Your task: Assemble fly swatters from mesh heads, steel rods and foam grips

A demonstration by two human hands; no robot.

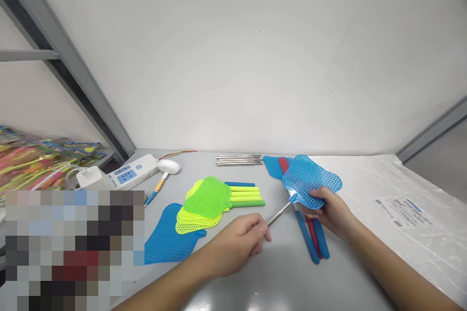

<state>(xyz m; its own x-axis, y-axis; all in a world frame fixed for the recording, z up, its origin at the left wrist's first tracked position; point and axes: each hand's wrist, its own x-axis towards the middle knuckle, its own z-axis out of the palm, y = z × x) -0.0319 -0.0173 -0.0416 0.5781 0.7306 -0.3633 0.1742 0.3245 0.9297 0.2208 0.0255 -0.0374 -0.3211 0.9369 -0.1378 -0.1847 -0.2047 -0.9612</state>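
Left fingers [260,231] pinch a rod [280,213], right fingers [320,193] a blue head [305,178] at its edge, wall [255,68] beyond.

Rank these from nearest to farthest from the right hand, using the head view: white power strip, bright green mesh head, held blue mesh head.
1. Held blue mesh head: gripped in the right hand.
2. Bright green mesh head: left of that hand.
3. White power strip: farther left, near the wall.

On table [284,277]: rods [239,161] behind stacked swatter heads [207,198] — power strip [143,167] left, sheeting [365,182] right.
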